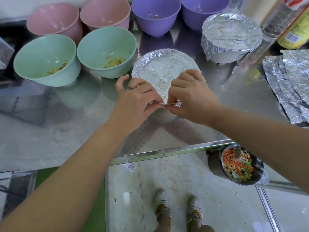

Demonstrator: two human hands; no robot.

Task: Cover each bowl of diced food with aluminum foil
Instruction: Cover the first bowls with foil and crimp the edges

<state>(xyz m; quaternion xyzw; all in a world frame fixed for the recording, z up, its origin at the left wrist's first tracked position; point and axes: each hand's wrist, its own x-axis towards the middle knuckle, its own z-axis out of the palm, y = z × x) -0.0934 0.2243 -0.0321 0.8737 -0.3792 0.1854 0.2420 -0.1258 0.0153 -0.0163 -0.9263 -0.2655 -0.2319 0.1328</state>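
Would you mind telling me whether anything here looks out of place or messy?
One dark bowl of diced food sits below the table edge, apart from the bowls on top, and scraps litter the floor. The spare foil at the right is crumpled.

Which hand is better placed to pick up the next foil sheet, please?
Probably the right hand: the foil sheets lie on its side, while the left hand would have to cross the covered bowl, whose near edge both pinch.
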